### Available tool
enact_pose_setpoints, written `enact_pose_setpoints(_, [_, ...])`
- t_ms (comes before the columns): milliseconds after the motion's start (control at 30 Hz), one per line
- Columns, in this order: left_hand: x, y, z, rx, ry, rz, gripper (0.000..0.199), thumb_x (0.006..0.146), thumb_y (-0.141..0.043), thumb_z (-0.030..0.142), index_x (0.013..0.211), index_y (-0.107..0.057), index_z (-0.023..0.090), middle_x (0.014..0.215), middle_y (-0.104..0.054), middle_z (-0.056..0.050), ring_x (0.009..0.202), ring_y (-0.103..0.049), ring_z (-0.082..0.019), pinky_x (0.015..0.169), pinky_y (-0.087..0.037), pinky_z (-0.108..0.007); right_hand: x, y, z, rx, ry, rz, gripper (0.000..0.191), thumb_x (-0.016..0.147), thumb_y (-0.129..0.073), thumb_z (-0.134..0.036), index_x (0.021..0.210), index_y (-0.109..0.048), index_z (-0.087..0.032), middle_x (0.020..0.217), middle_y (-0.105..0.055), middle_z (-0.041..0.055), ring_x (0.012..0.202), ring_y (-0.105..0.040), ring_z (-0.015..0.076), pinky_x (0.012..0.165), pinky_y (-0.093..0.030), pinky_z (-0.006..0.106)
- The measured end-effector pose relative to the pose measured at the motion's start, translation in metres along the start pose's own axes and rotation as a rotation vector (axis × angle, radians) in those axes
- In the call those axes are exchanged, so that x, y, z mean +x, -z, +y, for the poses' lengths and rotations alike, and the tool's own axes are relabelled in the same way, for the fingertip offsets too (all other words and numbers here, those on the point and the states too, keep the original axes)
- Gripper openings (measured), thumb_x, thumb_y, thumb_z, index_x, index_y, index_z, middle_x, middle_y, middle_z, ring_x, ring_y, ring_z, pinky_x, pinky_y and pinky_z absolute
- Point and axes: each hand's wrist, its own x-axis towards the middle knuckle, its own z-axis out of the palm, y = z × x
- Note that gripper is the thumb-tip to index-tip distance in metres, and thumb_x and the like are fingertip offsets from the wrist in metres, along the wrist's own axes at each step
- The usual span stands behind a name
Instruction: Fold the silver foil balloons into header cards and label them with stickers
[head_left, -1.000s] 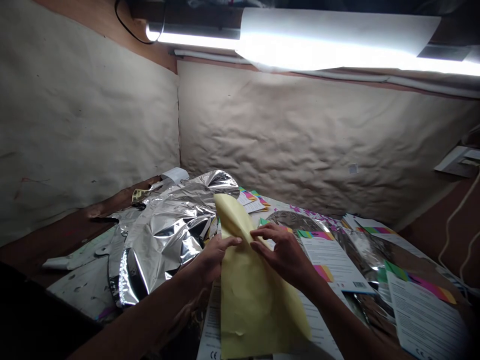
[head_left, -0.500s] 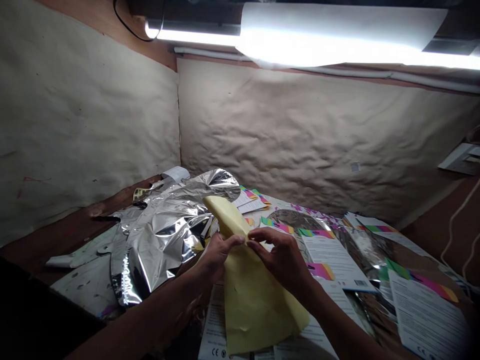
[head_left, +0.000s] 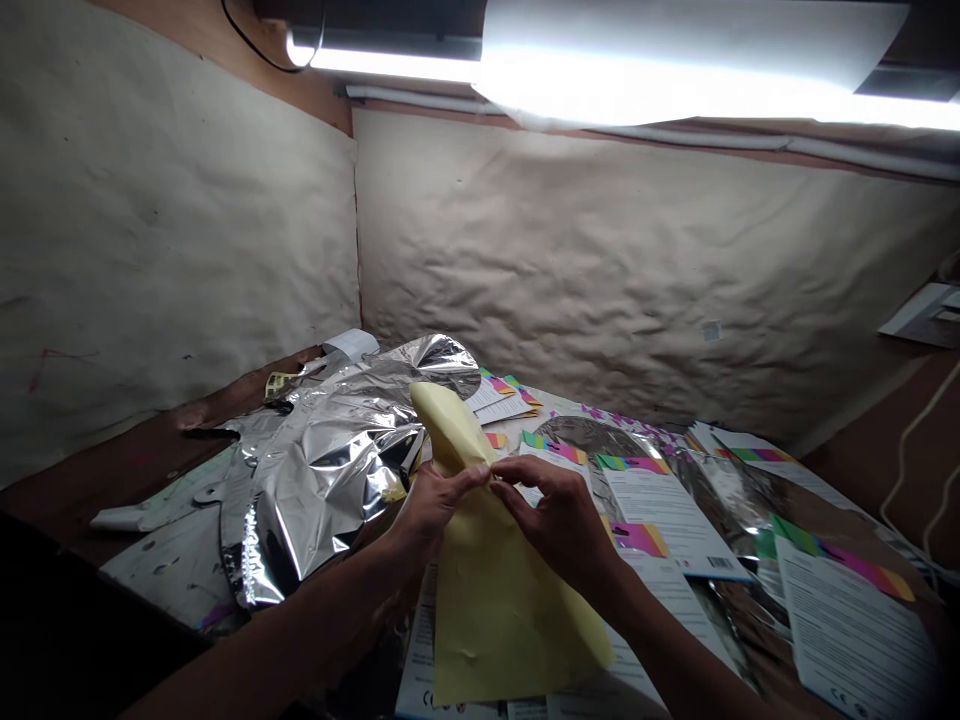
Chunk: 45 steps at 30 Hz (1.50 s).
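Note:
A yellow sheet of paper (head_left: 517,600) stands in front of me, bent and pinched together near its upper part. My left hand (head_left: 435,505) grips it from the left, thumb pressed on the near face. From the right, my right hand (head_left: 551,505) pinches the same edge with thumb and fingertips, right beside the left thumb. Both hands meet at this one spot; whatever lies between the fingertips is too small to make out. Beneath the sheet are white printed cards with rainbow-coloured tops, such as this card (head_left: 667,510).
Crumpled silver foil (head_left: 337,460) lies on the left of the table. Another printed card (head_left: 847,610) rests at the right, over shiny plastic. More cards (head_left: 501,398) lie at the back. A lit tube lamp (head_left: 390,65) hangs above, and a white cable (head_left: 900,470) hangs at the right.
The lower part of the yellow sheet has shifted slightly left. Both hands keep their pinch at nearly the same spot.

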Motion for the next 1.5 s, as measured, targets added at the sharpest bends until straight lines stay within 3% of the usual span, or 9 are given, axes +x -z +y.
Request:
enact_pose_setpoints(267, [-0.005, -0.004, 0.004, 0.048, 0.006, 0.032, 0.04, 0.064, -0.082, 0.035, 0.093, -0.072, 0.01, 0.077, -0.073, -0.01, 0.066, -0.07, -0.023, 0.061, -0.056, -0.03, 0.001, 0.001, -0.004, 0.091, -0.176, -0.018, 0.016, 0.086, -0.066, -0.026, 0.098, -0.075, -0.023, 0.095, -0.076, 0.003, 0.085, -0.072, 0.0202, 0.07, -0.054, 0.028])
enact_pose_setpoints(433, [-0.006, -0.003, 0.006, 0.076, -0.009, 0.036, 0.032, 0.065, -0.08, 0.03, 0.088, -0.071, 0.01, 0.076, -0.073, -0.009, 0.062, -0.069, -0.021, 0.059, -0.054, -0.029, 0.0, 0.002, -0.005, 0.083, -0.154, -0.033, 0.016, 0.085, -0.067, -0.026, 0.098, -0.076, -0.023, 0.096, -0.077, 0.003, 0.087, -0.072, 0.0212, 0.073, -0.055, 0.029])
enact_pose_setpoints(733, [-0.004, 0.0, 0.005, 0.061, -0.016, -0.02, 0.038, 0.065, -0.084, 0.035, 0.091, -0.072, 0.01, 0.077, -0.074, -0.009, 0.065, -0.07, -0.022, 0.063, -0.056, -0.03, 0.001, 0.002, -0.006, 0.082, -0.158, -0.04, 0.016, 0.086, -0.065, -0.024, 0.098, -0.076, -0.025, 0.096, -0.077, 0.0015, 0.088, -0.071, 0.0203, 0.073, -0.055, 0.028])
enact_pose_setpoints(933, [-0.007, -0.003, 0.011, 0.161, -0.033, 0.023, 0.041, 0.065, -0.084, 0.038, 0.092, -0.075, 0.008, 0.077, -0.075, -0.012, 0.064, -0.07, -0.023, 0.059, -0.056, -0.028, 0.005, 0.005, 0.0, 0.209, -0.237, -0.087, 0.019, 0.085, -0.068, -0.032, 0.1, -0.077, -0.023, 0.089, -0.077, 0.0027, 0.08, -0.072, 0.0207, 0.069, -0.056, 0.028])
enact_pose_setpoints(1167, [-0.01, -0.005, 0.011, 0.248, -0.055, -0.047, 0.042, 0.064, -0.084, 0.038, 0.091, -0.076, 0.007, 0.085, -0.076, -0.015, 0.073, -0.072, -0.028, 0.063, -0.057, -0.031, 0.006, 0.008, 0.0, 0.186, -0.338, -0.104, 0.021, 0.085, -0.065, -0.035, 0.084, -0.079, -0.02, 0.075, -0.076, 0.0032, 0.068, -0.07, 0.0203, 0.059, -0.054, 0.026])
enact_pose_setpoints(1267, [-0.01, -0.003, 0.013, 0.182, -0.003, -0.09, 0.042, 0.064, -0.084, 0.034, 0.094, -0.075, 0.008, 0.084, -0.075, -0.014, 0.072, -0.072, -0.028, 0.064, -0.058, -0.033, 0.011, 0.013, 0.005, 0.254, -0.348, -0.11, 0.022, 0.084, -0.066, -0.036, 0.08, -0.078, -0.018, 0.071, -0.074, 0.0031, 0.065, -0.068, 0.018, 0.059, -0.053, 0.025])
enact_pose_setpoints(1333, [-0.006, 0.002, 0.022, 0.071, 0.032, -0.095, 0.042, 0.063, -0.084, 0.03, 0.099, -0.074, 0.009, 0.085, -0.076, -0.012, 0.071, -0.072, -0.027, 0.067, -0.058, -0.035, 0.019, 0.019, 0.017, 0.315, -0.327, -0.026, 0.025, 0.081, -0.068, -0.04, 0.079, -0.076, -0.017, 0.074, -0.074, 0.0037, 0.067, -0.067, 0.0174, 0.064, -0.055, 0.027])
enact_pose_setpoints(1433, [0.005, 0.019, 0.044, -0.142, -0.081, 0.139, 0.032, 0.065, -0.082, 0.029, 0.091, -0.073, 0.013, 0.082, -0.075, -0.006, 0.071, -0.07, -0.021, 0.072, -0.058, -0.032, 0.036, 0.025, 0.05, 0.275, -0.292, 0.145, 0.03, 0.081, -0.066, -0.045, 0.081, -0.073, -0.015, 0.079, -0.074, 0.006, 0.07, -0.068, 0.0181, 0.065, -0.055, 0.028])
enact_pose_setpoints(1500, [0.014, 0.031, 0.061, -0.281, -0.317, 0.41, 0.026, 0.068, -0.08, 0.027, 0.09, -0.072, 0.015, 0.088, -0.074, -0.003, 0.08, -0.069, -0.017, 0.079, -0.057, -0.029, 0.047, 0.024, 0.075, 0.144, -0.272, 0.173, 0.031, 0.084, -0.062, -0.044, 0.08, -0.071, -0.014, 0.078, -0.073, 0.0067, 0.069, -0.068, 0.0187, 0.063, -0.053, 0.028])
